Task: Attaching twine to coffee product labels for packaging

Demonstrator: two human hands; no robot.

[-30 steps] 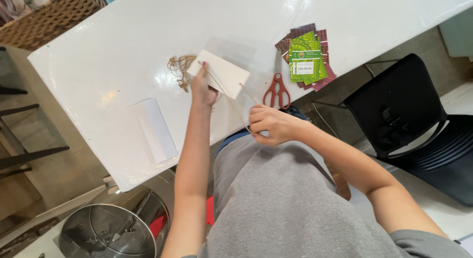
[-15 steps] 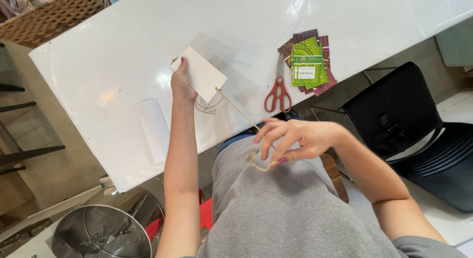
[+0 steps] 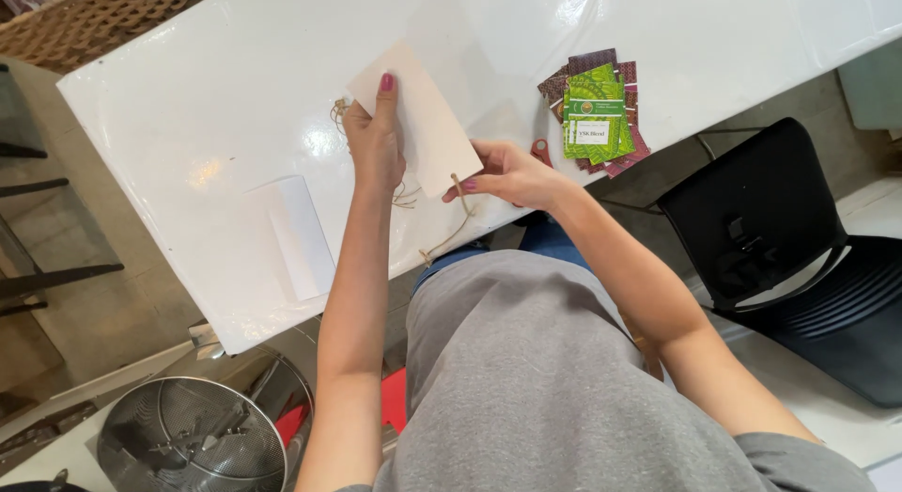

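My left hand (image 3: 374, 142) holds a cream paper packet (image 3: 418, 116) by its left side, tilted above the white table (image 3: 216, 97). My right hand (image 3: 507, 174) pinches a tan twine string (image 3: 449, 231) at the packet's lower right corner; the loose end hangs down past the table edge. More twine (image 3: 406, 195) loops below my left hand. A red scissors handle (image 3: 541, 151) peeks out behind my right hand.
A stack of green and purple packets (image 3: 594, 116) lies right of my hands. A white envelope (image 3: 299, 234) lies at the table's near left. A wicker basket (image 3: 103, 17) is at the far left, a black chair (image 3: 780, 257) on the right, a metal strainer (image 3: 193, 436) below.
My left hand has raised and turned the packet. My right hand moved up from my lap to the packet's corner, taking the twine with it and covering most of the scissors.
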